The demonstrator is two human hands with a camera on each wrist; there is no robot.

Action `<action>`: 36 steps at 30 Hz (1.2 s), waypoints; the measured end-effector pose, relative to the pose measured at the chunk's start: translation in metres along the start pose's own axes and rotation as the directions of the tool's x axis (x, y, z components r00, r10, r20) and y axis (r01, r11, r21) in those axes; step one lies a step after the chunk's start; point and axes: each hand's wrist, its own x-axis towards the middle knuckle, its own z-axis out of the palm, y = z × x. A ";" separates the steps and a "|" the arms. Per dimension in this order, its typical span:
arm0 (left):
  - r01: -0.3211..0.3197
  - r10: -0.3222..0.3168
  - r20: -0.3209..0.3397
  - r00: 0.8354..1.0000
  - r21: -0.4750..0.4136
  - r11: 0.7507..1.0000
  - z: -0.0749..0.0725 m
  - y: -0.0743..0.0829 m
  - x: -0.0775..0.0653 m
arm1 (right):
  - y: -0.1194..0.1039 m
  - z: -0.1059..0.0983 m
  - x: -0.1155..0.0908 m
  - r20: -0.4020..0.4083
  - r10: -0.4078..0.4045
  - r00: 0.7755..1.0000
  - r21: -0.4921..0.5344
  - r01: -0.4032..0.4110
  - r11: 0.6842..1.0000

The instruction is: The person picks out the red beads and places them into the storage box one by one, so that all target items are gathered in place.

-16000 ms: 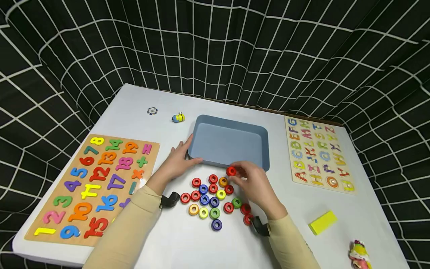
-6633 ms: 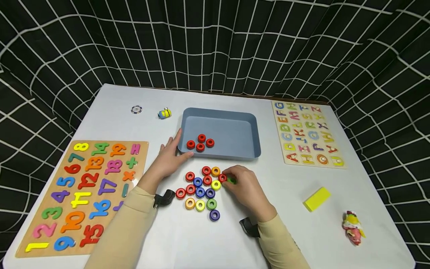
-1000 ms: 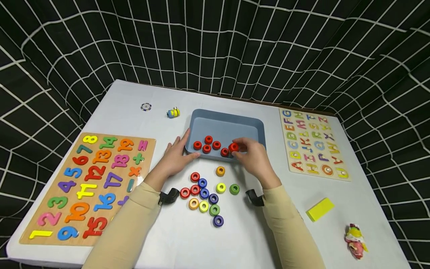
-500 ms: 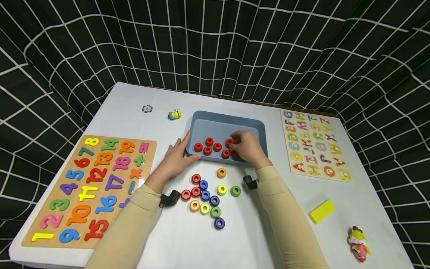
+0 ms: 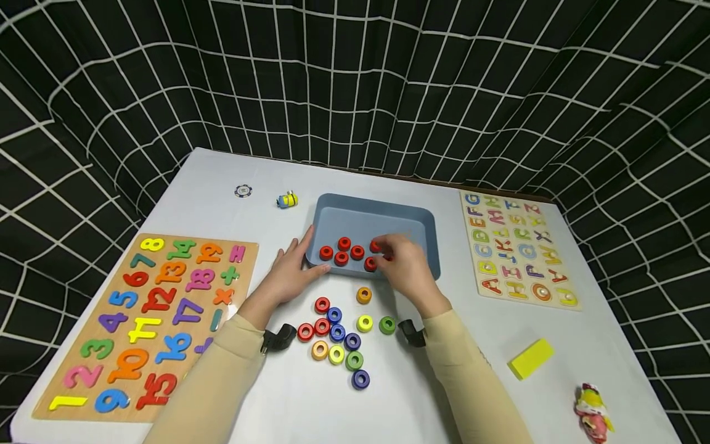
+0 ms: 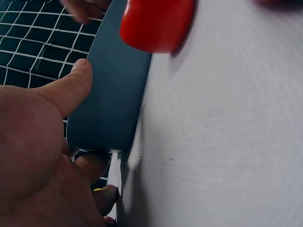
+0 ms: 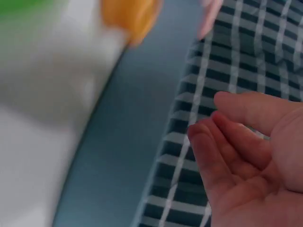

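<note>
In the head view, my left hand [image 5: 288,274] rests at the near-left corner of a grey-blue tray [image 5: 383,206], thumb along the front wall and fingers spread by the left side. The left wrist view shows its thumb [image 6: 75,85] against the tray wall [image 6: 111,99]. My right hand [image 5: 407,265] hovers over the tray's near-right part, fingers loosely bent and holding nothing in the right wrist view. Red rings [image 5: 357,251] lie in the tray; a red ring [image 5: 375,246] sits by the right fingertips, partly hidden. Red, blue, yellow, orange and green rings [image 5: 336,333] lie before the tray.
A number puzzle board [image 5: 183,333] lies at left, a letter puzzle board [image 5: 518,253] at right. A yellow block [image 5: 530,359] and a small figure [image 5: 592,413] are at the front right. Behind are a poker chip [image 5: 243,191] and a small blue-yellow toy [image 5: 287,200].
The tray, bare at first, now holds several red rings, carried in by the right hand. In the last second that hand released a red ring there. The left hand has stayed at the tray corner.
</note>
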 end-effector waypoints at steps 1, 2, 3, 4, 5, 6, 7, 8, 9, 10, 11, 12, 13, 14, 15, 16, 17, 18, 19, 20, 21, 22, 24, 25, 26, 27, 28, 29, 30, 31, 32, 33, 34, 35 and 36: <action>0.003 -0.003 0.000 1.000 0.000 1.000 0.000 0.000 -0.001 | -0.007 0.001 -0.007 0.007 -0.034 0.999 0.001 0.034 0.999; 0.000 0.000 0.000 1.000 0.003 1.000 0.000 0.000 -0.001 | -0.014 0.003 -0.013 0.021 -0.071 0.997 0.005 0.071 0.997; -0.002 0.002 0.000 1.000 0.004 1.000 0.000 0.000 -0.001 | -0.021 0.007 -0.019 0.046 -0.102 0.994 0.013 0.102 0.995; -0.005 0.005 -0.001 1.000 0.006 1.000 0.000 0.000 -0.002 | -0.027 0.010 -0.024 0.077 -0.125 0.989 0.018 0.124 0.992; -0.009 0.009 0.000 1.000 0.006 1.000 0.000 -0.001 -0.002 | -0.031 0.015 -0.029 0.112 -0.144 0.983 0.025 0.142 0.990; -0.013 0.013 -0.001 1.000 0.006 1.000 0.000 -0.001 -0.003 | -0.034 0.021 -0.033 0.147 -0.156 0.977 0.023 0.154 0.988; -0.017 0.017 -0.001 1.000 0.006 1.000 0.001 -0.002 -0.004 | -0.037 0.027 -0.037 0.177 -0.159 0.971 0.018 0.158 0.987; -0.020 0.020 0.000 1.000 0.008 1.000 0.001 -0.002 -0.004 | -0.040 0.034 -0.040 0.201 -0.166 0.966 0.013 0.167 0.986; -0.019 0.019 0.001 1.000 0.007 1.000 0.002 -0.003 -0.005 | -0.041 0.040 -0.043 0.223 -0.168 0.960 0.004 0.171 0.985; -0.020 0.020 0.001 1.000 0.009 1.000 0.003 -0.003 -0.006 | -0.043 0.047 -0.045 0.235 -0.167 0.958 -0.013 0.175 0.985; -0.019 0.019 0.003 1.000 0.010 1.000 0.003 -0.004 -0.006 | -0.044 0.053 -0.047 0.243 -0.160 0.957 -0.030 0.172 0.985; -0.017 0.017 0.004 1.000 0.012 1.000 0.004 -0.004 -0.007 | -0.045 0.058 -0.050 0.247 -0.154 0.957 -0.049 0.171 0.984; -0.017 0.017 0.005 1.000 0.015 1.000 0.005 -0.004 -0.007 | -0.046 0.062 -0.051 0.248 -0.151 0.957 -0.061 0.171 0.983; -0.016 0.016 0.006 1.000 0.018 1.000 0.005 -0.004 -0.007 | -0.047 0.066 -0.052 0.246 -0.151 0.958 -0.077 0.174 0.982; -0.017 0.017 0.007 1.000 0.018 1.000 0.005 -0.004 -0.008 | -0.048 0.069 -0.054 0.241 -0.148 0.959 -0.093 0.175 0.980; -0.018 0.018 0.006 1.000 0.018 1.000 0.006 -0.003 -0.008 | -0.049 0.071 -0.054 0.235 -0.144 0.961 -0.104 0.172 0.980; -0.020 0.020 0.005 1.000 0.017 1.000 0.005 -0.003 -0.008 | -0.049 0.072 -0.055 0.231 -0.143 0.962 -0.110 0.171 0.979; -0.021 0.021 0.003 1.000 0.016 1.000 0.005 -0.003 -0.008 | -0.050 0.073 -0.055 0.224 -0.146 0.963 -0.114 0.175 0.978; -0.023 0.023 0.001 1.000 0.015 1.000 0.005 -0.003 -0.008 | -0.050 0.074 -0.055 0.221 -0.145 0.964 -0.116 0.174 0.978; -0.024 0.024 0.000 1.000 0.014 1.000 0.005 -0.003 -0.008 | -0.051 0.074 -0.055 0.217 -0.142 0.966 -0.119 0.171 0.978; -0.027 0.027 -0.001 1.000 0.012 1.000 0.005 -0.003 -0.007 | -0.052 0.074 -0.055 0.212 -0.139 0.967 -0.119 0.167 0.979; -0.030 0.030 -0.001 1.000 0.012 0.999 0.005 -0.002 -0.007 | -0.053 0.073 -0.054 0.207 -0.136 0.969 -0.120 0.163 0.979; -0.034 0.035 -0.005 0.999 0.013 0.999 0.004 -0.002 -0.006 | -0.053 0.073 -0.054 0.197 -0.132 0.971 -0.120 0.157 0.980; -0.037 0.037 -0.006 0.999 0.015 0.999 0.004 -0.002 -0.006 | -0.054 0.072 -0.054 0.192 -0.130 0.973 -0.120 0.155 0.981; -0.040 0.040 -0.008 0.999 0.016 0.999 0.004 -0.002 -0.005 | -0.054 0.072 -0.053 0.186 -0.132 0.974 -0.118 0.155 0.981; -0.044 0.045 -0.010 0.999 0.020 0.999 0.003 -0.001 -0.005 | -0.054 0.071 -0.053 0.176 -0.134 0.975 -0.114 0.156 0.981; -0.044 0.044 -0.011 0.999 0.023 0.999 0.003 -0.002 -0.005 | -0.054 0.071 -0.053 0.165 -0.137 0.977 -0.108 0.156 0.982; -0.045 0.046 -0.011 0.999 0.027 0.999 0.004 -0.002 -0.005 | -0.053 0.070 -0.053 0.152 -0.139 0.979 -0.091 0.154 0.984; -0.046 0.046 -0.011 0.999 0.030 0.998 0.004 -0.002 -0.005 | -0.052 0.069 -0.053 0.132 -0.142 0.981 -0.067 0.152 0.986; -0.046 0.047 -0.010 0.999 0.031 0.998 0.004 -0.002 -0.005 | -0.051 0.068 -0.053 0.107 -0.143 0.984 -0.045 0.149 0.988; -0.047 0.047 -0.010 0.999 0.032 0.998 0.004 -0.002 -0.005 | -0.050 0.066 -0.053 0.079 -0.142 0.987 -0.018 0.144 0.989; -0.048 0.048 -0.011 0.999 0.034 0.998 0.004 -0.002 -0.005 | -0.048 0.064 -0.053 0.047 -0.137 0.989 0.011 0.137 0.991; -0.047 0.048 -0.011 0.999 0.035 0.998 0.004 -0.002 -0.005 | -0.045 0.061 -0.052 0.011 -0.129 0.992 0.041 0.129 0.991; -0.047 0.047 -0.012 0.999 0.036 0.998 0.004 -0.002 -0.005 | -0.042 0.057 -0.051 -0.025 -0.115 0.993 0.073 0.117 0.990; -0.041 0.041 -0.012 0.999 0.034 0.999 0.004 -0.003 -0.004 | -0.039 0.053 -0.050 -0.066 -0.098 0.993 0.093 0.104 0.990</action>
